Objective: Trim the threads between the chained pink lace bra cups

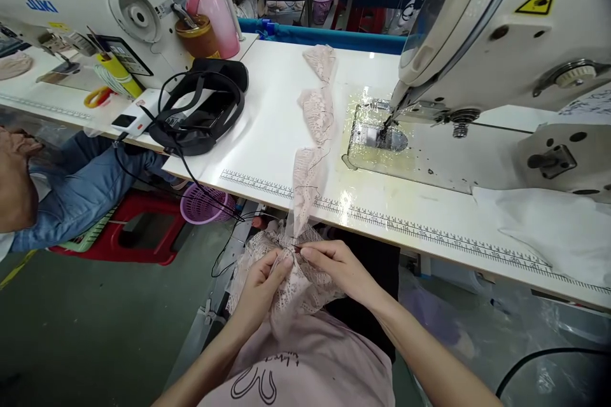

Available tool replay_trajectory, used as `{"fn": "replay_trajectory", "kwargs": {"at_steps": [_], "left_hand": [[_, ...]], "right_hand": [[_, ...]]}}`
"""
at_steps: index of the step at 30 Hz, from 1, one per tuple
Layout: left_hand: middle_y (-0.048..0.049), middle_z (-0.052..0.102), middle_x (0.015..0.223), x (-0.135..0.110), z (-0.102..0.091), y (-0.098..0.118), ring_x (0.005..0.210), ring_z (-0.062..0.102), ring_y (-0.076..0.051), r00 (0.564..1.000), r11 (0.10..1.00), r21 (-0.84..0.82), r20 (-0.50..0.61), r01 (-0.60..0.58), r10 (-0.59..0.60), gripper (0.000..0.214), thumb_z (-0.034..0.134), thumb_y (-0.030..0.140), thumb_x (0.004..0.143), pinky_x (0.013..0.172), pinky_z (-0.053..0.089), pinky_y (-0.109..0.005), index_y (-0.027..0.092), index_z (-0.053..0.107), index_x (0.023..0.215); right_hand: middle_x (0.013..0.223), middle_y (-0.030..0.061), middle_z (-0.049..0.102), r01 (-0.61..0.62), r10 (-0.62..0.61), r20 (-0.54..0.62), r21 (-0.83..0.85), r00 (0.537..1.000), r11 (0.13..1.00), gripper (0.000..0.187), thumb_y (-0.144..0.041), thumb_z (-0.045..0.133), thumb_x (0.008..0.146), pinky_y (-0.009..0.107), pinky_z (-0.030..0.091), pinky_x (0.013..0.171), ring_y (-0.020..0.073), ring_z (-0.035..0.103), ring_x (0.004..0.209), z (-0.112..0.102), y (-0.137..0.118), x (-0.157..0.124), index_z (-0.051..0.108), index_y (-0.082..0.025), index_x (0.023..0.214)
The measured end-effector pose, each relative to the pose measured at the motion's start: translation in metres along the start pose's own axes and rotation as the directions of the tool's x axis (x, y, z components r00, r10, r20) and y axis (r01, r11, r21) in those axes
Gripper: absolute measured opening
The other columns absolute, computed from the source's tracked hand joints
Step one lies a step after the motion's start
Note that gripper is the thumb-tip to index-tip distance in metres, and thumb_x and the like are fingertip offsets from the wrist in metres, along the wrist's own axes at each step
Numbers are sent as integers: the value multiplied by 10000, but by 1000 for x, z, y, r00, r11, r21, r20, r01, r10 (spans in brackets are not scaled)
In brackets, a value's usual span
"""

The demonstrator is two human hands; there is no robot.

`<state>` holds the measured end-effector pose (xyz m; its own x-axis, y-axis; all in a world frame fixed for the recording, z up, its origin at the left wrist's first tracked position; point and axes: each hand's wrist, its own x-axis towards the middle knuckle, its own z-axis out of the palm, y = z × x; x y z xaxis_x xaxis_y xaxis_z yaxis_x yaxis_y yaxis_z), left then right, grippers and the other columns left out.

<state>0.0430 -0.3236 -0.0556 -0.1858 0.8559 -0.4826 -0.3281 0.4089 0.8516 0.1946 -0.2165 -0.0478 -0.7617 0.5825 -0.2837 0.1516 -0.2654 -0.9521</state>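
Note:
Over my lap, a bundle of pale pink lace fabric is gathered between my two hands. My left hand pinches the lace between thumb and fingers. Close beside it, my right hand is closed in a pinch at the top of the same bundle; a small dark thing at its fingertips is too small to name. From the bundle, a chain of pink lace pieces runs up over the table edge and across the white tabletop, with dark thread along it.
A sewing machine stands at the right, with white cloth near it. At the left are a black headset, a second sewing machine and a pink bottle. A purple basket and a seated person's leg are below.

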Motion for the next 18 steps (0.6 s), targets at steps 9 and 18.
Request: {"fn": "replay_trajectory", "kwargs": {"at_steps": [9,18], "left_hand": [[-62,675,978,0,-9,-2,912,605,-207,983,985,-114,-116,127,-140,369,687,519,822,801,454,-277,210,688,1024],[-113,687,1163,0,-34,5,1133,601,-311,942,954,94,157,286,-297,335,749,475,768,916,489,-350,204,753,963]], "right_hand": [[967,63,742,127,-154,-54,-337,987,933,335,-432,552,942,272,499,735,192,672,861,5,-4,-12,738,-201,1097],[1258,108,642,-41,-466,-84,-994,881,102,322,-20,530,845,229,229,428,110,614,647,-30,-50,32,661,-147,1110]]}}
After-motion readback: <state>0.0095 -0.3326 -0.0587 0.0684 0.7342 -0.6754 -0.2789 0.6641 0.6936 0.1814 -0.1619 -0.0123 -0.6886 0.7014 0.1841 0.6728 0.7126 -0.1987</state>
